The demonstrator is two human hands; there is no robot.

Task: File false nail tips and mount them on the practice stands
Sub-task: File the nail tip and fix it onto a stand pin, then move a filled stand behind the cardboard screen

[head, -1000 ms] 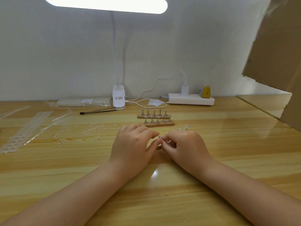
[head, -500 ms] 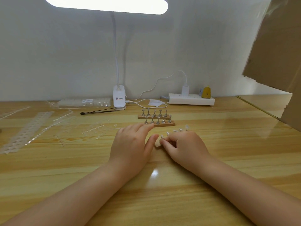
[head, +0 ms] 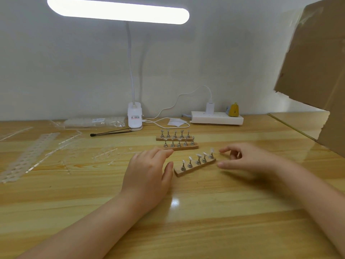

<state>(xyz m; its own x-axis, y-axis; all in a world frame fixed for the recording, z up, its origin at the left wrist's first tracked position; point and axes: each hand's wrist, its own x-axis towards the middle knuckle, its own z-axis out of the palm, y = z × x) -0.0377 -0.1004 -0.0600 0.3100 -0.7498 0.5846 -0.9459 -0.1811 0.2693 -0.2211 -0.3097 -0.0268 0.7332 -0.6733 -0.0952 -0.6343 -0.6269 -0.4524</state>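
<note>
Underneath, glossy wooden table [head: 186, 221], white wall [head: 74, 71].

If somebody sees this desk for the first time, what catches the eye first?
The bright white bar lamp glowing at the top, then the slanted wooden practice stand at the centre with five white-tipped metal pegs. The open left hand and right hand flank it without gripping it.

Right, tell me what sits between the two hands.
In the head view, the near wooden stand with five nail tips mounted lies between the left hand and the right hand; neither hand grips it.
</note>
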